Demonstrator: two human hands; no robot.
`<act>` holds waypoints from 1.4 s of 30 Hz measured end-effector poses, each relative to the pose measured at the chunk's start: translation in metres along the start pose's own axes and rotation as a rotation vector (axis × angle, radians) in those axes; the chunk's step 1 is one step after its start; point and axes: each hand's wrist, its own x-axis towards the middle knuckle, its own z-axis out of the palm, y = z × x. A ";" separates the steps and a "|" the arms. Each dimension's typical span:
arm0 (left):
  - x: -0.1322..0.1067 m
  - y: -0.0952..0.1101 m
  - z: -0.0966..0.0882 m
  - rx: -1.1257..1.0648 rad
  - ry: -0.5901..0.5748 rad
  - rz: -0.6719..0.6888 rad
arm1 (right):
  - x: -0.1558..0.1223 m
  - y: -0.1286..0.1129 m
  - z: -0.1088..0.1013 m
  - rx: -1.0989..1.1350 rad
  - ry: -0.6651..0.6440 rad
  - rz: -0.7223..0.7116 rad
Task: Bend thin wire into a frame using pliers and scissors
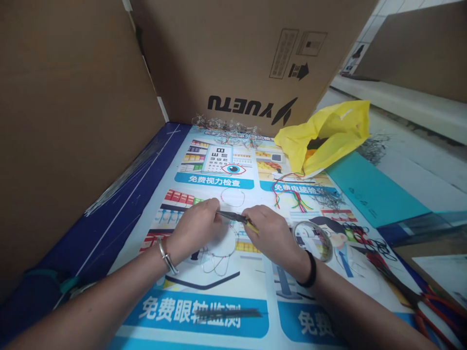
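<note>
My right hand (272,233) is closed around small pliers (235,218) with a yellow handle, their dark jaws pointing left. My left hand (199,223) is pinched at the jaw tips, fingers pressed together on a thin wire piece too fine to make out. Under both hands lie loops of thin wire (219,255) on the printed poster (219,311). Another thin wire ring (233,197) lies just beyond the hands. A silver bracelet is on my left wrist and a black band on my right.
A clear tape roll (314,238) sits right of my right hand. Colored wires (292,197) spill from a yellow plastic bag (324,133). Red-handled scissors (419,296) lie at the right. Cardboard walls (73,121) enclose the left and back; a tangle of wire pieces (229,129) lies by the back box.
</note>
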 end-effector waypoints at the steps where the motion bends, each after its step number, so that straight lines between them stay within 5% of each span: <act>1: -0.001 0.001 -0.001 0.005 -0.010 -0.008 | -0.001 0.001 0.001 -0.016 0.001 -0.014; 14: -0.001 0.003 -0.003 -0.252 -0.085 -0.137 | -0.004 0.005 0.003 -0.089 0.008 -0.083; 42: -0.003 0.005 -0.012 -0.846 -0.235 -0.128 | 0.002 -0.001 -0.013 -0.095 0.019 -0.113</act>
